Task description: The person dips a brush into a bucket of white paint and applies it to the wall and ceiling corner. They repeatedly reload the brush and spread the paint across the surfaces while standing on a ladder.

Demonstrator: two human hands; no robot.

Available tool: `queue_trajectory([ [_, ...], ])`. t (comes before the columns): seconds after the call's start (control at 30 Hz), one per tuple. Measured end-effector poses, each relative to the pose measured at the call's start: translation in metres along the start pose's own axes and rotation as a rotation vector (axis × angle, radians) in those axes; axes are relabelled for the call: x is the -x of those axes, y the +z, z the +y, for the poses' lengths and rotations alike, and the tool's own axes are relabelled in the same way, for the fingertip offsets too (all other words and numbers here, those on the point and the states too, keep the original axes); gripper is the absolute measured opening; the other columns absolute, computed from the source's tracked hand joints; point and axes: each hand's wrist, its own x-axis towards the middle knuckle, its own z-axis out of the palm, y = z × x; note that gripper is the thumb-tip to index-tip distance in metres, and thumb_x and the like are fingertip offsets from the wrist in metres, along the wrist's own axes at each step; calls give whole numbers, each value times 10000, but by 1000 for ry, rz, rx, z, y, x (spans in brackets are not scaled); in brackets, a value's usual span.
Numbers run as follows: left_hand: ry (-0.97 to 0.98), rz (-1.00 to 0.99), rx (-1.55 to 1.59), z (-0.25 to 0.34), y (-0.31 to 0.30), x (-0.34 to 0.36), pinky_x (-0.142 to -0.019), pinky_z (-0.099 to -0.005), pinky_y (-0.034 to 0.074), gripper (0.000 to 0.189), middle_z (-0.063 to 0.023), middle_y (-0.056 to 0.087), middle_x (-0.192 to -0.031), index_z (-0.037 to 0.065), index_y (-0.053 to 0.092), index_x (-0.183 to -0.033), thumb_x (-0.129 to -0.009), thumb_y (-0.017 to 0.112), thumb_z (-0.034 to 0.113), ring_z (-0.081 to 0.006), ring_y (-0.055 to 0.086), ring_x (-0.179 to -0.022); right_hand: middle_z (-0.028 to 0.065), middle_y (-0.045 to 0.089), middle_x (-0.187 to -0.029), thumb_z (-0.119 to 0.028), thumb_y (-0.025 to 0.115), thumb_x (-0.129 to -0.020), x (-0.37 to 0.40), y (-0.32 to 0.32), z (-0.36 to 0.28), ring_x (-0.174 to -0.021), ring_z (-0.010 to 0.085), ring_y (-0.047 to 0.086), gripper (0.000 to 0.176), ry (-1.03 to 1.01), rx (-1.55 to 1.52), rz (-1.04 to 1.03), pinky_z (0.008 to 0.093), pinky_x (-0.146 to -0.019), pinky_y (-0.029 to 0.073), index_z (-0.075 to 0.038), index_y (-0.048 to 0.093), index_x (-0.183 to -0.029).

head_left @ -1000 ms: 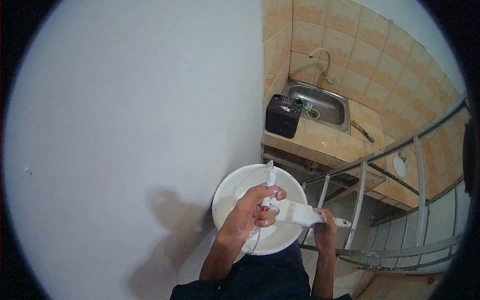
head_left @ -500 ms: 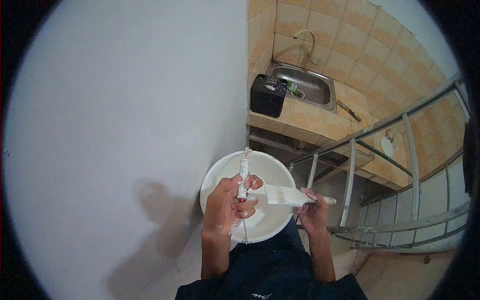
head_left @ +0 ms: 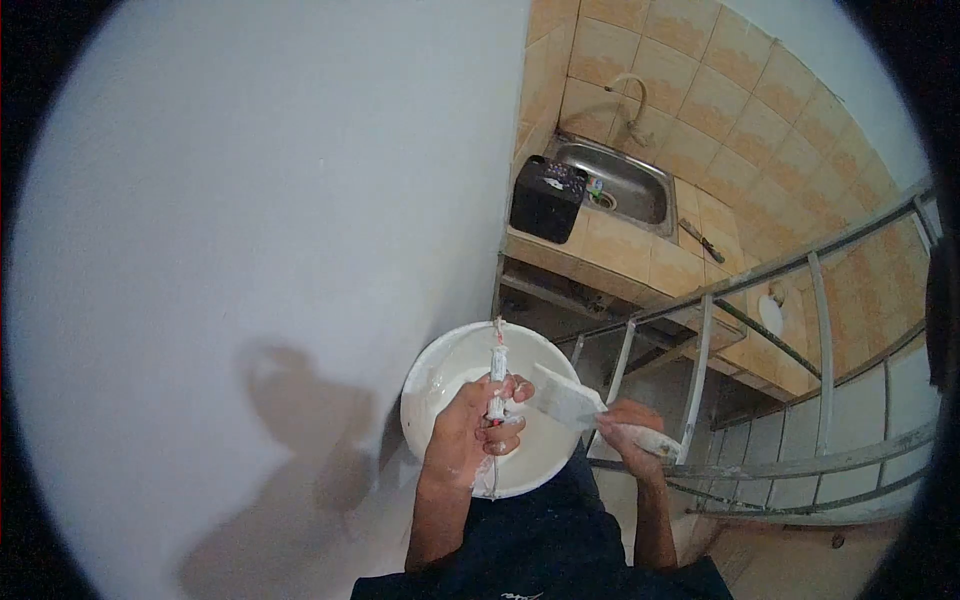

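Note:
My left hand (head_left: 470, 428) is closed around the white grip of the wire handle on a round white bucket (head_left: 425, 350). White smears mark its fingers. In my right hand (head_left: 630, 425) is a wide putty knife (head_left: 568, 402), its flat blade pointing left over the bucket's right side. White material coats one edge of the blade, and the knife's pale handle sticks out behind my fingers. Inside the bucket are pale walls and whitish material; my left hand hides part of it.
A grey-white wall (head_left: 250, 200) fills the left. Metal ladder-like rails (head_left: 700, 350) stand close on the right. Behind are a tiled counter (head_left: 620, 245), a steel sink (head_left: 650, 190), a black container (head_left: 548, 205) and another scraper-like tool (head_left: 703, 242).
My right hand has turned the putty knife, so its blade now angles up and left and its handle points down and right. My left hand keeps its hold; the view has shifted slightly.

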Motion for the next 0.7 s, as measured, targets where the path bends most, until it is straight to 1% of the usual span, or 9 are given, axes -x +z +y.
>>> queue_trajectory([
  [0.03,9,-2,-37,0,-1,2,-446,-197,237,339,-47,394,-948,53,436,-978,-871,477,372,-32,241,-519,124,658,-847,-100,688,-739,1,2,1,-753,191,604,174,-3,0,-5,317,-671,485,-12,704,-888],
  [0.1,9,8,-38,-1,-2,3,-443,-197,231,341,-49,396,-953,51,435,-978,-874,481,373,-32,240,-520,127,656,-837,-96,666,-724,7,7,5,-777,197,601,186,32,-317,123,330,-696,478,9,700,-873],
  [0.27,8,15,6,-2,-6,8,-436,-201,215,347,-51,397,-948,41,434,-984,-878,480,369,-36,238,-524,128,651,-846,-102,643,-722,16,14,16,-804,197,585,201,118,-408,217,326,-731,459,18,699,-874],
  [0.33,11,128,-104,0,-2,8,-432,-203,213,353,-53,390,-936,35,433,-991,-875,479,365,-41,237,-522,128,648,-852,-111,642,-725,18,15,15,-810,198,578,207,157,-456,226,324,-740,452,18,699,-876],
  [0.43,5,58,18,-1,-10,5,-434,-205,218,339,-52,389,-914,29,441,-991,-877,485,346,-46,240,-520,127,642,-856,-126,641,-732,25,16,17,-797,197,570,211,195,-491,239,316,-721,447,28,698,-864],
  [0.53,1,66,12,-3,-7,6,-440,-200,217,297,-52,393,-906,41,447,-970,-884,490,322,-43,237,-521,131,639,-875,-138,640,-748,27,18,18,-806,209,579,233,189,-529,245,328,-729,461,45,680,-887],
  [0.57,6,62,8,-4,-7,7,-440,-200,217,297,-52,393,-906,41,447,-970,-884,490,322,-43,237,-521,132,637,-888,-144,640,-758,26,20,12,-810,217,588,237,228,-624,295,336,-722,478,44,672,-899],
  [0.6,-17,83,-7,-5,-6,8,-443,-195,219,282,-40,389,-873,52,449,-958,-889,484,323,-39,236,-523,132,635,-900,-150,641,-768,24,21,8,-814,225,597,242,266,-719,343,344,-716,494,43,663,-912],
  [0.7,-50,102,-18,-8,-5,10,-447,-186,222,268,-13,369,-806,72,450,-940,-899,473,336,-31,233,-527,141,635,-943,-164,629,-795,24,18,9,-839,243,622,252,276,-719,402,363,-711,535,29,643,-956],
])
